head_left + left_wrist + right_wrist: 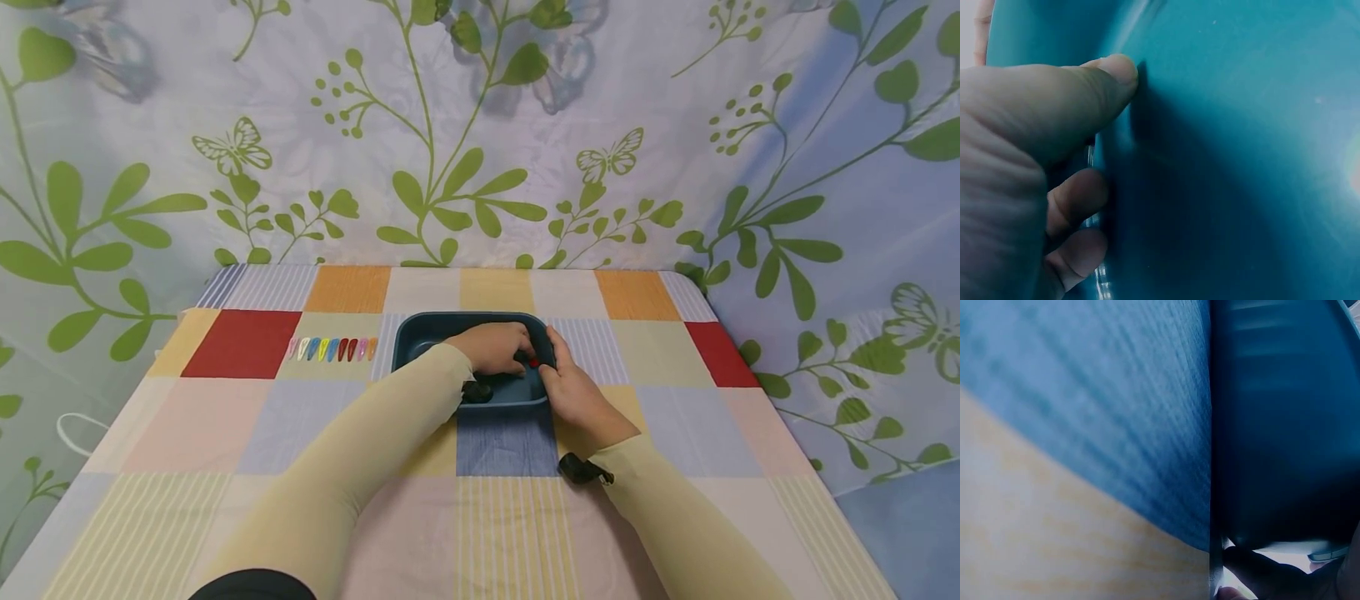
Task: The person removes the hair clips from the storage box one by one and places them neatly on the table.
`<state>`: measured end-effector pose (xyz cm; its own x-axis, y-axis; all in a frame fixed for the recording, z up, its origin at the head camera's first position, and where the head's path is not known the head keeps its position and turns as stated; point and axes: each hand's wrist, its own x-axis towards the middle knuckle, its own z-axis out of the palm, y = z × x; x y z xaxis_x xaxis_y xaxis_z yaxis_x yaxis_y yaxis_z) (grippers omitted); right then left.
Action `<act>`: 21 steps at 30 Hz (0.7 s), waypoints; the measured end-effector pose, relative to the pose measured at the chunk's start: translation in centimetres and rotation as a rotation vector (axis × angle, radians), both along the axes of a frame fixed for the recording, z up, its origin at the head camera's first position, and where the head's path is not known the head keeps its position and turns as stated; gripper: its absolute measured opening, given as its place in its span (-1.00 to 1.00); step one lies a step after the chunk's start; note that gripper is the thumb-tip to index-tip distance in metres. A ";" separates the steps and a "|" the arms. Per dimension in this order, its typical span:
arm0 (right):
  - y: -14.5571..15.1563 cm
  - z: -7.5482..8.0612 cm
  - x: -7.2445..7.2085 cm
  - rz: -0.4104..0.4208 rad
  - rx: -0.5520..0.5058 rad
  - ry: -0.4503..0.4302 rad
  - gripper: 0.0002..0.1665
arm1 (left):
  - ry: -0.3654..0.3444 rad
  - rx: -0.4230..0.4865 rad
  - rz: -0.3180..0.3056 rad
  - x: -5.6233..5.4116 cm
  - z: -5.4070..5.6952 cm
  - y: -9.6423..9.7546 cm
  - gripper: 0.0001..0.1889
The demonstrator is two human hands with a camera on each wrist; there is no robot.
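Observation:
A dark teal rectangular tray stands on the table. My left hand reaches into its right half, and a small red thing shows by the fingertips, its kind too small to make out. In the left wrist view the thumb touches the teal surface, with other fingertips bent below it beside a thin shiny edge. Whether they pinch anything is unclear. My right hand holds the tray's right side, fingers along the outer wall and thumb at the rim. The right wrist view shows the tray wall close up.
Left of the tray lies a row of several snap hair clips in pink, white, blue, yellow, red and orange. A patchwork cloth covers the table. A leaf-patterned curtain hangs behind it and along the sides. A white loop shows at the left edge.

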<state>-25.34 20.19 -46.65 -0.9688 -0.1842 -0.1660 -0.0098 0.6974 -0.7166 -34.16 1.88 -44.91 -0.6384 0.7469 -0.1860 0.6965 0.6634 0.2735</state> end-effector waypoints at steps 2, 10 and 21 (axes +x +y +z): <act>0.0 0.0 0.0 -0.003 -0.002 0.002 -0.18 | 0.005 0.002 -0.002 0.0 0.0 0.0 -0.63; 0.1 0.0 -0.1 0.010 0.012 0.012 -0.20 | 0.004 -0.014 -0.003 0.2 0.5 0.0 -0.63; 0.1 -0.1 0.0 0.020 0.009 0.021 -0.20 | 0.006 -0.005 0.051 0.1 0.4 0.1 -0.79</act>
<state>-25.32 20.26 -46.70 -0.9683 -0.2018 -0.1473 -0.0387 0.7035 -0.7097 -34.10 1.93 -44.51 -0.6766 0.7126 -0.1857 0.6634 0.6993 0.2663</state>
